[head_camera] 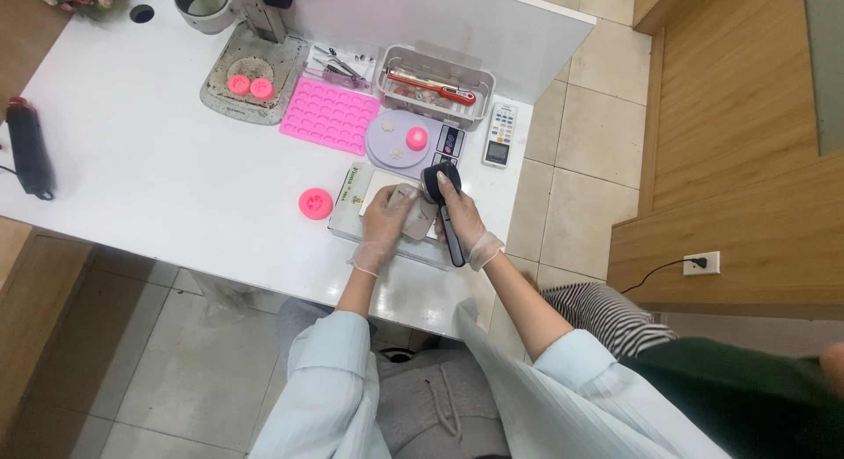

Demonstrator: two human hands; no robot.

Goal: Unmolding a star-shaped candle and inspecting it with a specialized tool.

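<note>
Near front right edge of white table: left hand, fingers curled around grey flat piece; right hand, fingers clamped on black handheld tool, head touching the piece.

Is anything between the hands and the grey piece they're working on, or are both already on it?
Nothing visible stands between them. The left hand holds the grey piece directly, over the flat box. The right hand grips a black handheld tool whose head sits against the piece.
</note>
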